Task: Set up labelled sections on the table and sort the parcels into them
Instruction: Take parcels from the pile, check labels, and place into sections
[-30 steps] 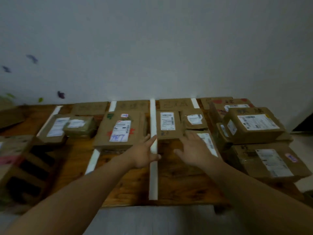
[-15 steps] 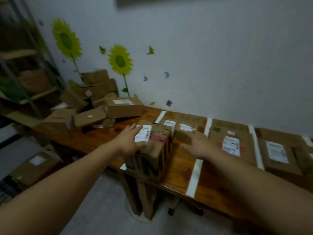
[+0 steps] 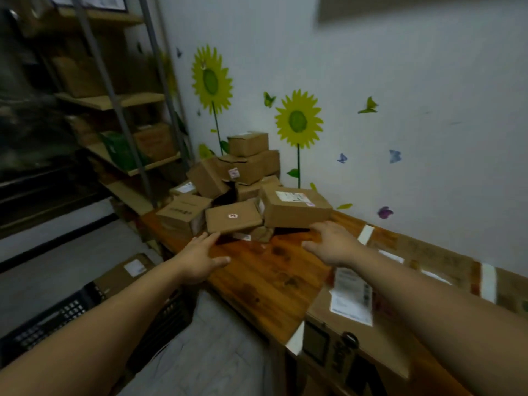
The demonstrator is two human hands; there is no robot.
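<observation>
A heap of unsorted cardboard parcels (image 3: 245,167) sits at the table's far left end against the wall. At its front lie a flat box with a small red sticker (image 3: 233,220) and a bigger box with a white label (image 3: 297,208). My left hand (image 3: 201,258) is open, its fingertips just short of the flat box. My right hand (image 3: 331,242) is open too, fingers at the lower edge of the bigger box. White tape strips (image 3: 365,234) mark sections on the wooden table (image 3: 265,275), with sorted parcels (image 3: 368,304) at the right.
A metal shelf rack (image 3: 120,110) with boxes stands at the left. A black crate (image 3: 57,315) and a labelled box (image 3: 125,270) sit on the floor below the table's left edge. Sunflower stickers decorate the wall.
My view has swung left from the sorted sections to the unsorted heap. Both hands have reached from the sorted boxes toward the heap's front parcels.
</observation>
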